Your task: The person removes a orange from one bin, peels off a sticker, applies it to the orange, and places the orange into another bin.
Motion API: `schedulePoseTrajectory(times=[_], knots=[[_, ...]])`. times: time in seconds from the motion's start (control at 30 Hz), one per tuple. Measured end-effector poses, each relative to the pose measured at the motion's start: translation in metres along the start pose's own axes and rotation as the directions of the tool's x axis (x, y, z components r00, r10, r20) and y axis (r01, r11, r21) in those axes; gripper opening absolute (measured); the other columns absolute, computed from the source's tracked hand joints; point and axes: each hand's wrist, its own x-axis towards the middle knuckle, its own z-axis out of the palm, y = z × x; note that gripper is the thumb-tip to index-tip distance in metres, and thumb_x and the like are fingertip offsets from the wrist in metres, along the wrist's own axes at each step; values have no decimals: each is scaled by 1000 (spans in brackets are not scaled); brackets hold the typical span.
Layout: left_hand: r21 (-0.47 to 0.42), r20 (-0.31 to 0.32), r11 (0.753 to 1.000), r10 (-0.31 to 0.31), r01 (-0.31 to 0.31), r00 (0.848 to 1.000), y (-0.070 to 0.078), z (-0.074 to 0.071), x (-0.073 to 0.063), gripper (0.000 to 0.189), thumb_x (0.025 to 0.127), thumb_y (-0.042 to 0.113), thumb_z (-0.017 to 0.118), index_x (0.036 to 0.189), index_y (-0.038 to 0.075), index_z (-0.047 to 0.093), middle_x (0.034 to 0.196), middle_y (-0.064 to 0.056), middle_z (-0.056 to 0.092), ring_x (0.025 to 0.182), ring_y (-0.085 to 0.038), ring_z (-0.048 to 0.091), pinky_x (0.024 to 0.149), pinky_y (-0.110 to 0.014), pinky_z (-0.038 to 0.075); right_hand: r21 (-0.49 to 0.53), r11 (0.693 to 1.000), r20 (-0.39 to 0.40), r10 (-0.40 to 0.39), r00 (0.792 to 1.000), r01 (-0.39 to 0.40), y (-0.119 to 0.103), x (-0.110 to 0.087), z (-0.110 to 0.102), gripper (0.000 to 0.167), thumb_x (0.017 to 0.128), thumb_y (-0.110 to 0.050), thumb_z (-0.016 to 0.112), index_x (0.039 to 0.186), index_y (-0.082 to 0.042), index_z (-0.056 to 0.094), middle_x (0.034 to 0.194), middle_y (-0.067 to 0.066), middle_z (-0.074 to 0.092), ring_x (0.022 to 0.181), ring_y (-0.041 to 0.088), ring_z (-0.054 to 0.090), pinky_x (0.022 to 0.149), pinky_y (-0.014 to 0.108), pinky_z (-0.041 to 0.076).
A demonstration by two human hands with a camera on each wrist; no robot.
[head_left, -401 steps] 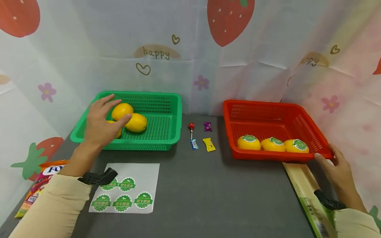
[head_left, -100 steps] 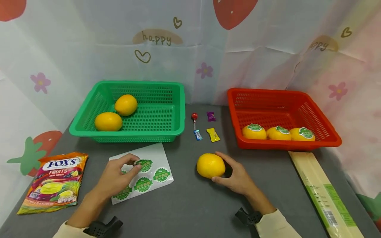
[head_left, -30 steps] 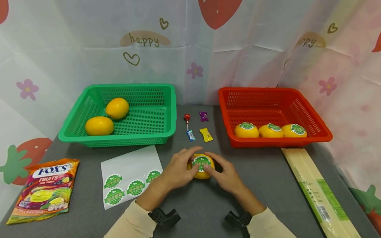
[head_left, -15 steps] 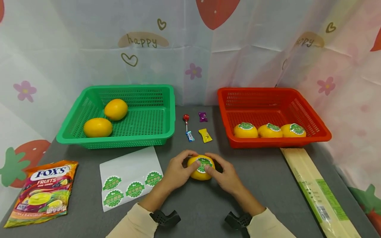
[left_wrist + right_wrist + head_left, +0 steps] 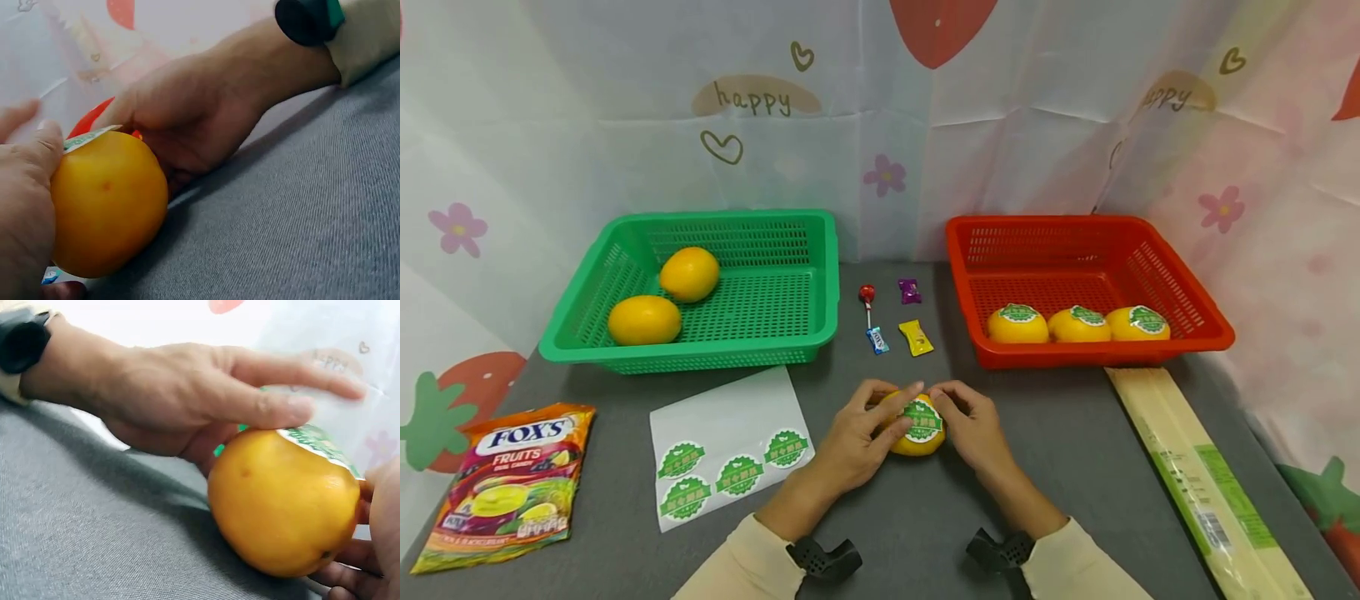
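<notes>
A yellow, lemon-like fruit (image 5: 916,447) rests on the grey table between both hands. On its upper face lies a round green-and-white sticker (image 5: 923,422), whose edge on the right-hand side stands slightly off the skin in the left wrist view. My left hand (image 5: 855,437) grips the fruit from the left, thumb at the sticker and index finger (image 5: 306,375) raised above. From the other side my right hand (image 5: 979,437) holds the fruit, thumb and index fingertips close together at the sticker's edge. Part of the fruit is hidden behind the hands.
A white sticker sheet (image 5: 722,412) lies left, beside a candy bag (image 5: 508,487). Behind stand a green basket (image 5: 760,342) with two plain fruits and a red basket (image 5: 1097,354) with three stickered ones. Small candies (image 5: 915,337) lie between; a long pack (image 5: 1206,483) lies right.
Over the earlier frames, a fruit left the green basket and a sticker went from the sheet onto it. Since half a second ago, my right thumb has moved to the sticker's edge.
</notes>
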Motion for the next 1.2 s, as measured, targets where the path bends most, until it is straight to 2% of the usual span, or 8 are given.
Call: schedulePoseTrajectory(times=[0.13, 0.37, 0.63, 0.87, 0.97, 1.07, 1.13, 1.2], knots=[[60, 5, 998, 37, -38, 999, -3, -2, -1, 35, 94, 18, 64, 129, 16, 65, 118, -12, 50, 103, -24, 53, 84, -39, 49, 54, 986, -41, -155, 987, 157, 1, -1, -1, 20, 98, -8, 57, 112, 1, 68, 109, 15, 65, 99, 26, 60, 83, 24, 48], [99, -16, 995, 11, -10, 1000, -7, -2, -2, 44, 96, 28, 61, 134, 6, 57, 118, -14, 52, 97, -23, 59, 81, -34, 51, -71, 904, 104, -414, 904, 422, -29, -15, 4, 27, 86, 12, 63, 113, 12, 65, 125, 26, 57, 117, 44, 52, 97, 43, 41], [45, -25, 997, -67, 68, 997, -8, -4, -1, 44, 93, 19, 65, 134, 4, 58, 117, -8, 54, 100, -19, 54, 86, -34, 47, -8, 967, 89, -253, 963, 255, -22, -10, 2, 26, 94, 0, 60, 118, 9, 64, 125, 21, 59, 121, 32, 52, 99, 32, 39], [-18, -37, 995, -97, 96, 995, -10, -6, 0, 42, 94, 20, 65, 133, 6, 59, 118, -6, 55, 103, -19, 54, 89, -37, 46, 142, 989, -16, 49, 999, -46, -4, 2, -5, 24, 92, -2, 60, 113, 4, 69, 113, 12, 67, 106, 21, 63, 88, 31, 49], [-24, -23, 991, -131, 130, 991, -10, -8, -2, 45, 92, 22, 67, 134, 8, 59, 119, -4, 54, 104, -19, 54, 89, -37, 47, 143, 990, -102, 3, 995, 12, -13, 1, -18, 21, 91, 0, 60, 109, 6, 71, 103, 16, 69, 85, 25, 67, 73, 31, 54], [-6, 3, 987, -163, 163, 987, -10, -7, -5, 53, 86, 26, 73, 136, 12, 58, 120, -3, 53, 105, -20, 54, 89, -39, 47, 74, 967, -242, -221, 945, 245, -35, -1, -48, 17, 90, 5, 61, 104, 8, 71, 94, 23, 67, 71, 26, 64, 63, 27, 54], [26, 24, 982, -187, 187, 982, -9, -7, -6, 61, 82, 32, 77, 137, 16, 56, 120, -1, 52, 105, -19, 53, 90, -39, 46, -34, 921, -351, -376, 858, 389, -49, 2, -77, 17, 88, 8, 62, 103, 11, 69, 94, 22, 66, 72, 22, 62, 62, 22, 51], [47, 44, 977, -212, 210, 976, -7, -7, -5, 66, 78, 36, 80, 137, 20, 55, 119, 0, 51, 105, -19, 53, 91, -40, 46, -180, 892, -451, -449, 772, 414, -57, 7, -113, 20, 86, 7, 63, 105, 8, 70, 97, 13, 66, 79, 17, 60, 67, 19, 48]])
